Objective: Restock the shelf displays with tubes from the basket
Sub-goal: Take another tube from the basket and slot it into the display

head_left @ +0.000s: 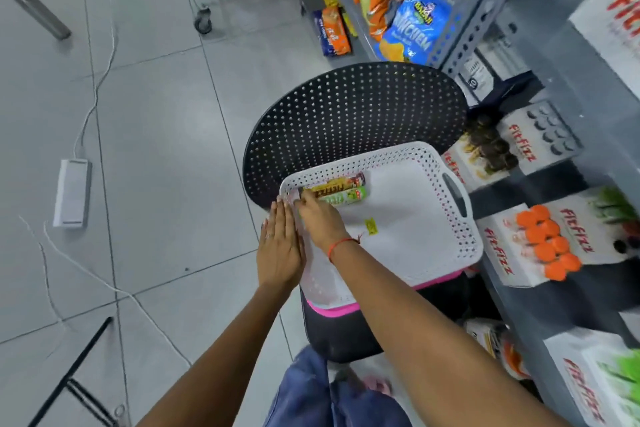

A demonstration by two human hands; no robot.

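Observation:
A white perforated basket [450, 218] rests on a black chair. Two tubes lie side by side at its far left corner: a yellow-brown tube [341, 184] and a green tube [346, 197]. My right hand [320, 217] reaches into the basket, fingertips touching the near ends of the tubes; a firm grip is not visible. My left hand [280, 246] lies flat, fingers together, against the basket's left rim. On the shelf to the right stand white display boxes, one with orange-capped tubes [547, 239], one with dark caps [491, 146].
The black perforated chair back [346, 114] rises behind the basket. A grey metal shelf upright [485, 3] and snack bags [415, 24] stand at the right. A power strip [71, 192] and cables lie on the tiled floor at left. A small yellow scrap [371, 226] lies in the basket.

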